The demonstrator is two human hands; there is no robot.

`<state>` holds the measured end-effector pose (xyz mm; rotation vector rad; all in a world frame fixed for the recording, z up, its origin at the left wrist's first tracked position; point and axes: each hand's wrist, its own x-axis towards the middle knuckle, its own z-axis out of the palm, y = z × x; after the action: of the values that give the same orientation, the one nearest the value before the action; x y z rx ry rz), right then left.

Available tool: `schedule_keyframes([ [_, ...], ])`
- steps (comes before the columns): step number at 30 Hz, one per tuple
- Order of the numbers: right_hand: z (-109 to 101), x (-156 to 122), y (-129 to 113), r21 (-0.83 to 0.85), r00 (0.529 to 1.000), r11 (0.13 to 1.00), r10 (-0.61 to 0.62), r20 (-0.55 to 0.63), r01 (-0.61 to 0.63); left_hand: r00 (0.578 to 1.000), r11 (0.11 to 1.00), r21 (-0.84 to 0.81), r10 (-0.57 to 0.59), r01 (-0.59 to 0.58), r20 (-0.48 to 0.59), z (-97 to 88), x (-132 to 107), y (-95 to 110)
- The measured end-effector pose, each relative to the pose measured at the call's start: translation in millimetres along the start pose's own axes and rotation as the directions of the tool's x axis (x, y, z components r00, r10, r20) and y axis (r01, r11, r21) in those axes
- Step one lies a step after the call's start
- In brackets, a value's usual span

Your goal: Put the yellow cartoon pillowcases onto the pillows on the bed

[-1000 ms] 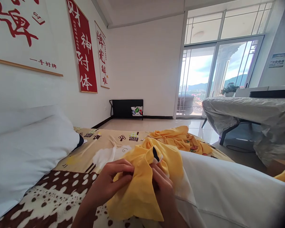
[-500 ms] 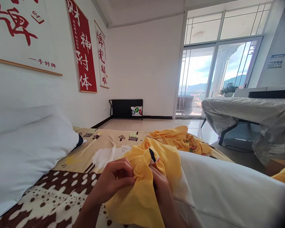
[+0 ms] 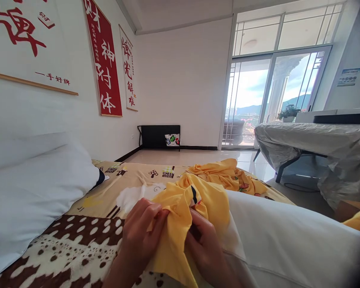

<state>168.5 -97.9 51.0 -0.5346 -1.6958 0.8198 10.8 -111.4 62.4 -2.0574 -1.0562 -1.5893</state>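
Note:
A yellow pillowcase (image 3: pixel 174 240) with a black-and-white printed patch lies bunched over the near end of a white pillow (image 3: pixel 288 232). My left hand (image 3: pixel 142 226) pinches its gathered edge from the left, fingers curled and thumb pressed on the cloth. On the other side, my right hand (image 3: pixel 205 236) has its fingers closed around the fold, with some fingertips hidden by the fabric. Just beyond both hands, another crumpled yellow cloth (image 3: pixel 222 176) lies on the patterned blanket (image 3: pixel 87 236).
Another white pillow (image 3: pixel 42 188) rests at the left by the wall. Past the bed stands a black folded frame (image 3: pixel 156 137). A plastic-covered table (image 3: pixel 294 136) is at the right, near the sliding glass door (image 3: pixel 249 100). Part of a cardboard box (image 3: pixel 348 210) shows at the right.
My left hand has turned upright and shifted its grip along the pillowcase edge. My right hand has shifted slightly, and the hanging cloth between them has swung to the right and narrowed.

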Motion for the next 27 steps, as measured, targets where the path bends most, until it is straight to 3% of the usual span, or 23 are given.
schedule_keyframes([
  [2, -0.4, 0.2, 0.0, 0.045, 1.0, 0.999, 0.0, -0.028, 0.001, 0.989, 1.0, -0.004, 0.006, -0.006, 0.145, -9.9, 0.2, 6.7],
  [5, -2.0, 1.4, 1.2, 0.104, 0.995, 0.995, 0.021, -0.094, -0.011, 0.911, 0.999, -0.003, 0.047, -0.05, 0.409, -22.3, 1.0, 14.3],
  [9, -5.8, 4.0, 2.9, 0.152, 0.985, 0.987, 0.076, -0.158, -0.051, 0.835, 0.984, 0.108, 0.063, -0.145, 0.546, -20.2, -1.5, 18.6],
  [12, -7.6, 4.9, 2.9, 0.12, 0.98, 0.99, 0.099, -0.173, -0.079, 0.84, 0.965, 0.145, 0.109, -0.217, 0.531, -9.0, -3.0, 16.7],
  [17, -5.5, 2.0, 6.7, 0.123, 0.983, 0.987, 0.121, -0.135, -0.105, 0.946, 0.981, 0.058, 0.16, -0.183, 0.283, 5.8, -1.2, 8.0],
  [21, -4.6, 0.4, 10.2, 0.094, 0.988, 0.992, 0.098, -0.116, -0.087, 0.974, 0.989, -0.024, 0.147, -0.145, 0.175, 7.6, -0.6, 4.6],
  [24, -5.5, 2.3, 6.8, -0.019, 0.994, 1.0, -0.026, -0.102, 0.024, 0.983, 0.997, -0.047, 0.074, -0.066, 0.169, 2.6, 0.5, 4.3],
  [27, -6.3, 4.0, -0.3, -0.17, 0.98, 0.969, -0.192, -0.053, 0.181, 0.96, 0.977, -0.146, -0.116, 0.156, 0.254, -7.0, 4.1, 2.0],
])
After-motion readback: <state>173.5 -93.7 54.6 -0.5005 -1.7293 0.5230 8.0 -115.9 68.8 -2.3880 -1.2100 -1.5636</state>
